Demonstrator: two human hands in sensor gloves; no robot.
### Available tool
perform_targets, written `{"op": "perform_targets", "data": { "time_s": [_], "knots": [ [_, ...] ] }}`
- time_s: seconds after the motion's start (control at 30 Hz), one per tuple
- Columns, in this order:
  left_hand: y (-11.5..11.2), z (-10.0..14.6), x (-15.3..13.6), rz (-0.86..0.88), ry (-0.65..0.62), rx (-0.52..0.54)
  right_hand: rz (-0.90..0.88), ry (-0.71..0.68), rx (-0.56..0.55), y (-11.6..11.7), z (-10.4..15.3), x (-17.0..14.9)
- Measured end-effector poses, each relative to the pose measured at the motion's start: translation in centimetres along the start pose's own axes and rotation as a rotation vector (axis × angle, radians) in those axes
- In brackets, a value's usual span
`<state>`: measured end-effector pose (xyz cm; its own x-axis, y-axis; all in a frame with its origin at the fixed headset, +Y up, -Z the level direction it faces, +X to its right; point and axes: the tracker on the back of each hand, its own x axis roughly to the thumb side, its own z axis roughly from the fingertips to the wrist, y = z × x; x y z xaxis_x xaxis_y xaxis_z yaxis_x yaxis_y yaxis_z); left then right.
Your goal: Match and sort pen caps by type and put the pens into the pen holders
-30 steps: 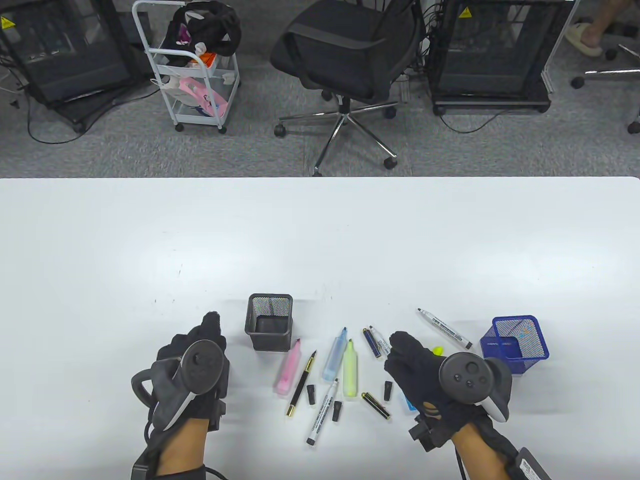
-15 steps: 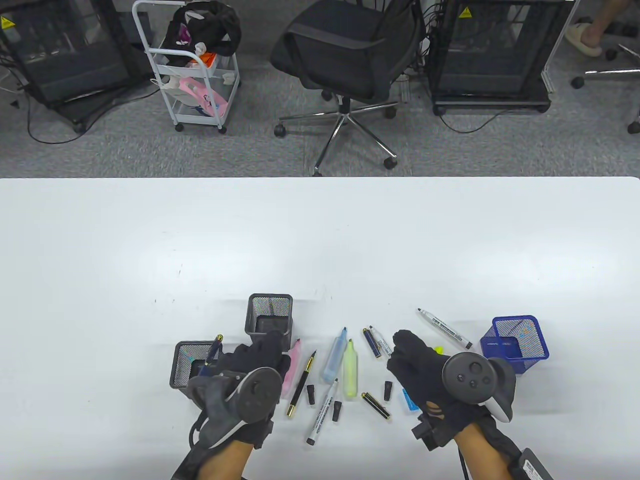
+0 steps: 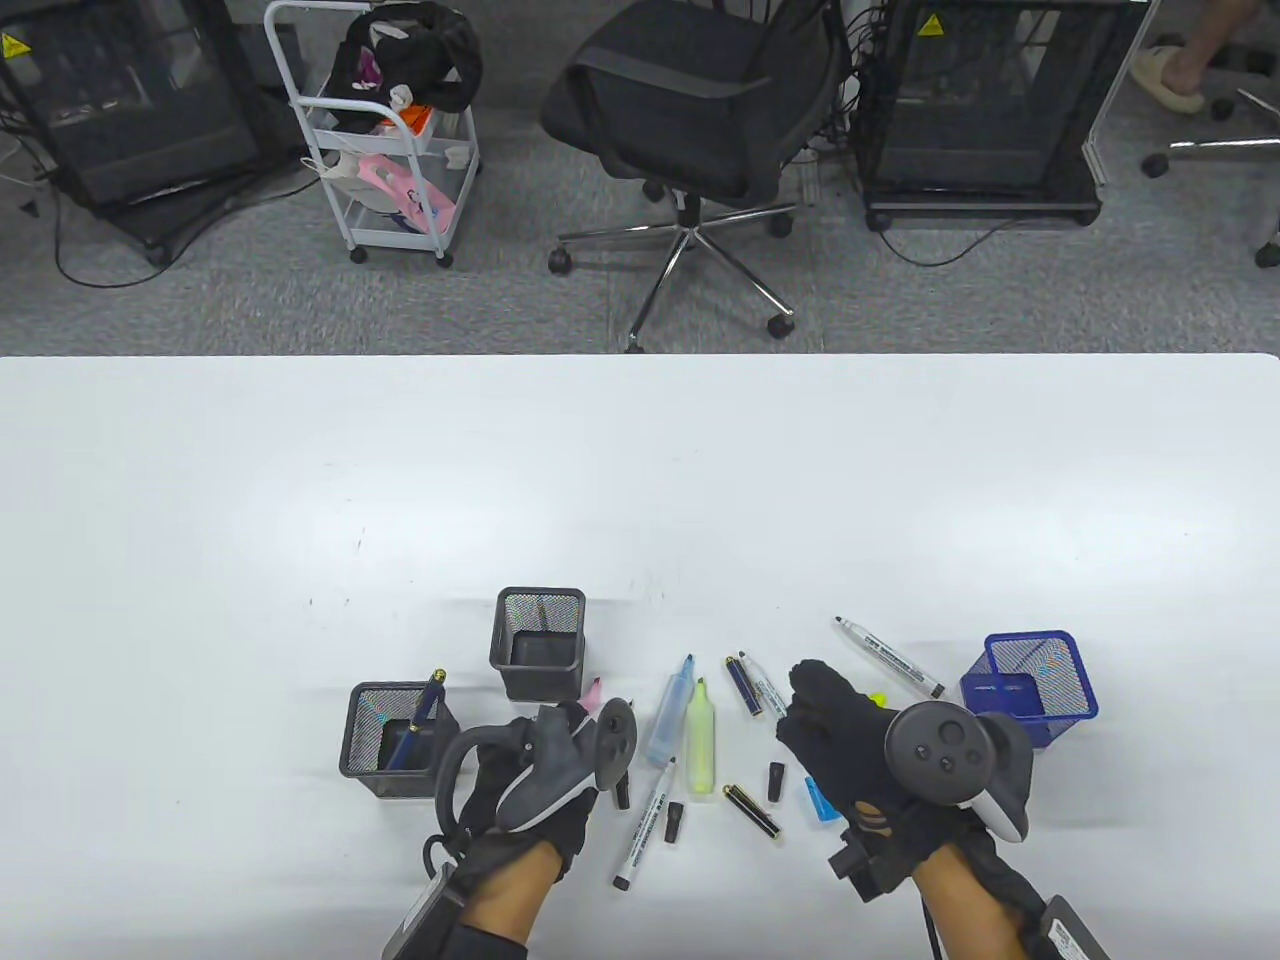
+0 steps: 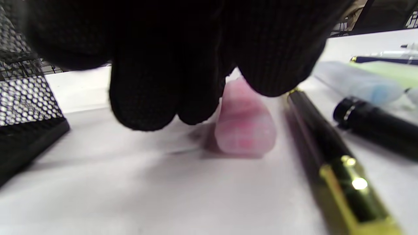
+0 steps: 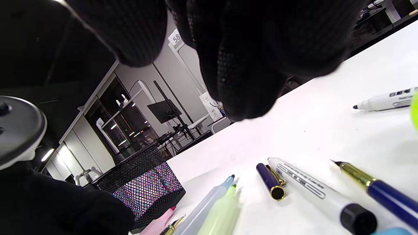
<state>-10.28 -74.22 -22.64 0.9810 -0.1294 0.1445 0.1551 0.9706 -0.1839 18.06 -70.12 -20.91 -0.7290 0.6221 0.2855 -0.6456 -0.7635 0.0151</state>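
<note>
Pens (image 3: 700,740) | marker (image 5: 302,184) label blurred, unreadable | wall tag (image 5: 176,38) maybe "58"

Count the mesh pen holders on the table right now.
3. A black holder with a pen at the left, a second black holder behind the left hand, a blue holder far right.

Beyond the white table (image 3: 640,470), a black office chair (image 3: 690,100) stands on grey carpet (image 3: 200,300). To its left is a white wheeled cart (image 3: 375,130) holding a black bag and pink items (its contents are too jumbled to name further). Two black mesh-sided cabinets (image 3: 985,100) flank the scene, cables trailing from them. A sandalled foot (image 3: 1175,70) shows at the top right corner.
</note>
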Motion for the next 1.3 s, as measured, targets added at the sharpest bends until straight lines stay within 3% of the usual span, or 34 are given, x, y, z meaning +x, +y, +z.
{"op": "perform_targets", "data": {
  "time_s": [0.57,0.83,1.13,1.3],
  "knots": [
    [-0.2,-0.3,0.2,0.004,0.047,-0.037,0.004,0.012,-0.001,0.0,0.0,0.0],
    [-0.5,-0.4,-0.4,0.131,0.059,-0.093,0.001,0.02,-0.011,-0.2,0.1,-0.1],
    [4.6,2.7,-1.0,0.315,-0.069,0.101,-0.011,0.029,-0.039,-1.0,0.1,-0.4],
    [6.1,4.9,-1.6,0.448,-0.165,0.209,-0.005,0.02,-0.04,-1.0,0.1,-0.3]
  ]
}}
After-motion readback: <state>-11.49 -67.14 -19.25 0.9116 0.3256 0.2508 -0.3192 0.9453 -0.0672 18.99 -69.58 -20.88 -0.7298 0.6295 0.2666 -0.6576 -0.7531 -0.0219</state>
